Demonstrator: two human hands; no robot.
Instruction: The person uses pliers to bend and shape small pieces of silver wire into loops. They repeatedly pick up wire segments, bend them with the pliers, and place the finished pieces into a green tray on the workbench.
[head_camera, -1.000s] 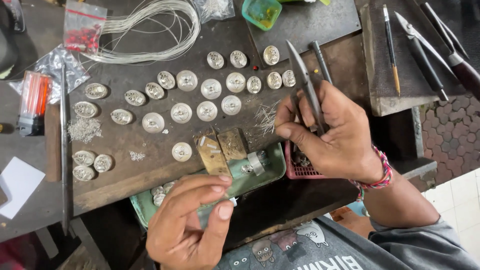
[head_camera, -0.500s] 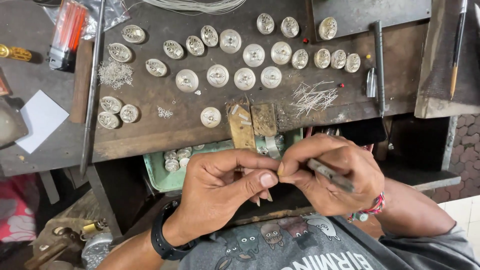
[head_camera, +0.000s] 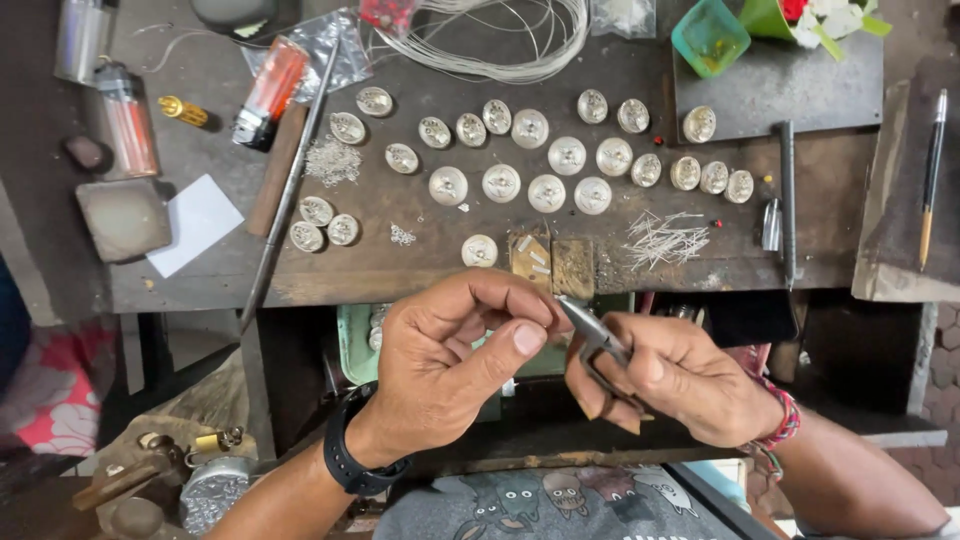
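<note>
My right hand grips a pair of metal tweezers, tips pointing up-left toward my left hand. My left hand is curled in front of the bench edge, thumb and forefinger pinched together at the tweezer tips; whatever small piece sits there is hidden by the fingers. Both hands hover over a green tray under the workbench. Just beyond them on the bench lie a round silver disc and two small brown blocks.
Several round silver discs lie in rows across the bench. A pile of short wire bits, a wire coil, lighters, a long rod, a green cup and a white paper surround them.
The view has shifted so the bench sits higher. My hands stay together below the bench edge; the tweezers now point up-left into my left fingertips.
</note>
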